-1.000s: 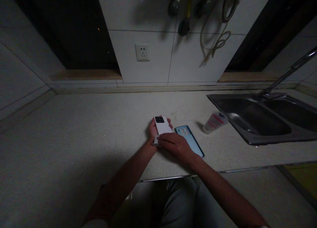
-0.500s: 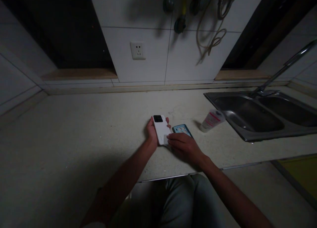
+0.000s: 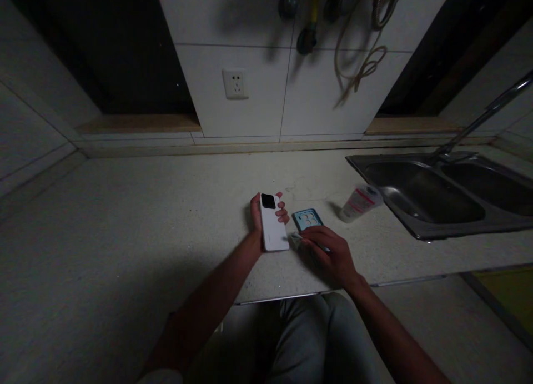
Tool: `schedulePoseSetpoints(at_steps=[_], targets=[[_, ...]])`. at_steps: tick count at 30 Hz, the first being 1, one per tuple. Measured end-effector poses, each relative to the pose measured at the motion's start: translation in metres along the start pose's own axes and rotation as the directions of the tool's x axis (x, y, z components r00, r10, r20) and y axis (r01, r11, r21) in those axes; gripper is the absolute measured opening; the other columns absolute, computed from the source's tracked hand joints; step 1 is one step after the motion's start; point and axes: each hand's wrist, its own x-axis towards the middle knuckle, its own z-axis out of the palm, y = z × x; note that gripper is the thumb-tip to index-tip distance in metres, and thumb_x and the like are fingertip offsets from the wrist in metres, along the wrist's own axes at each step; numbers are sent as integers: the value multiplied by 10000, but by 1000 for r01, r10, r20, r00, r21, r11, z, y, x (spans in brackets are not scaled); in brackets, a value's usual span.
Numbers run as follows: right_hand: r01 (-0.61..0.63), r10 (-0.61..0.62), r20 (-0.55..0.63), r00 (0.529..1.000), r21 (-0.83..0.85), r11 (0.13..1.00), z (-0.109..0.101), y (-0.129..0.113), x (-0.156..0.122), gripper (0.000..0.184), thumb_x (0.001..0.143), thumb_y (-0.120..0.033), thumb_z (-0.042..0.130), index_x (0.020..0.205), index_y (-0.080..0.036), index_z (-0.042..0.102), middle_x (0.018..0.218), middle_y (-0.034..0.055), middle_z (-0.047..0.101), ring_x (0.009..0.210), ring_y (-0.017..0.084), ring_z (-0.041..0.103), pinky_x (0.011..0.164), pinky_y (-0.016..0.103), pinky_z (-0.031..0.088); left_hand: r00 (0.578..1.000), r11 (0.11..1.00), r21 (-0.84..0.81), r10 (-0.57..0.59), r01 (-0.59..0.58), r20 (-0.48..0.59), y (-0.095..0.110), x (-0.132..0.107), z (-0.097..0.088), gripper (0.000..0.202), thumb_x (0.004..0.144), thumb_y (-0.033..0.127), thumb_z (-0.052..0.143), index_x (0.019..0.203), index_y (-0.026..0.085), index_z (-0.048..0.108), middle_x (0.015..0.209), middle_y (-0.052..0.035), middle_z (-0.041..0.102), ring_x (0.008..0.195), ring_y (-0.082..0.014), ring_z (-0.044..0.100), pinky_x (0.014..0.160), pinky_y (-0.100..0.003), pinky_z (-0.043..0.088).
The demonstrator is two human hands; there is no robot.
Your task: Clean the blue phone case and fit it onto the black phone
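My left hand [image 3: 255, 220] holds a white smartphone [image 3: 272, 228] upright, back facing up, its black camera block at the top. My right hand [image 3: 331, 254] sits just right of it, pinching a small white wipe or cloth [image 3: 296, 240] in its fingertips. Under and beyond my right hand lies a pale blue smartphone [image 3: 307, 219], back up, with a dark edge and round camera lenses. My right hand hides its lower part. Both hands rest over the speckled stone counter [image 3: 125, 206].
A white tube with red print [image 3: 360, 203] lies beside a double steel sink [image 3: 416, 192] with a tall faucet [image 3: 487, 117]. Behind stand a tiled wall, a socket [image 3: 235, 84], and hanging utensils [image 3: 308, 23] and cord [image 3: 362, 56]. My knees are below the counter edge.
My right hand has moved right, off the white phone's lower end, taking the white wipe along. It now covers the blue phone's lower part. The white phone stands straighter in my left hand.
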Motion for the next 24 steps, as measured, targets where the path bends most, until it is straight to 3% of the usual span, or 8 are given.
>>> schedulePoseSetpoints(at_steps=[3,6,8,10,13,17,21,24], targets=[[-275,298,-114,948,183,944,4,-17,-2,171,929,-381,660,862,-237,722,825,36,720,760,190,667,708,313,554,999,995,85,-44,43,9,0,0,4,576,891,669,423,1017,151,642,646,-2,517,447,-94,397,416,-207,279],[-487,554,-90,828,374,789,16,-30,-5,289,897,-506,658,863,-219,673,716,1,638,614,148,560,556,257,463,998,981,189,-43,51,-50,-6,0,9,529,867,686,535,982,174,602,610,36,490,408,-78,369,375,-191,248],[-550,640,-40,767,472,689,26,-35,-4,336,865,-550,673,893,-217,649,705,-13,603,590,134,515,523,240,418,995,969,247,34,-11,-89,-11,-1,10,531,802,682,662,970,186,573,607,62,479,402,-61,371,362,-177,254],[-567,665,14,746,538,624,33,-37,0,356,835,-561,699,900,-217,635,719,-18,591,591,130,500,519,237,404,988,954,289,117,-84,-101,-16,-1,10,568,716,665,770,944,193,551,608,80,471,406,-46,385,360,-163,269],[-556,658,33,752,568,607,38,-38,7,338,830,-540,708,876,-215,632,720,-22,578,594,127,495,530,240,402,978,930,349,167,-116,-122,-20,0,8,594,652,664,820,877,197,531,586,84,475,413,-51,424,377,-171,317],[-521,626,-48,778,506,687,38,-36,16,292,862,-506,674,874,-216,641,748,-9,612,626,139,529,566,251,422,955,886,438,244,-150,-166,-21,3,4,602,601,618,875,857,186,542,616,55,555,506,-94,553,490,-206,425],[-510,560,-104,822,303,805,31,-27,27,279,892,-483,631,903,-207,666,853,36,693,759,183,615,676,284,468,921,850,459,360,-259,-147,-23,7,-1,678,493,549,946,911,181,559,716,31,631,607,-117,605,579,-232,454],[-507,512,-42,858,93,857,23,-19,38,289,918,-462,585,974,-202,699,864,48,718,761,193,626,687,292,450,911,851,425,392,-308,-126,-23,10,-4,663,500,484,964,929,174,565,782,10,662,654,-117,606,623,-238,467]])
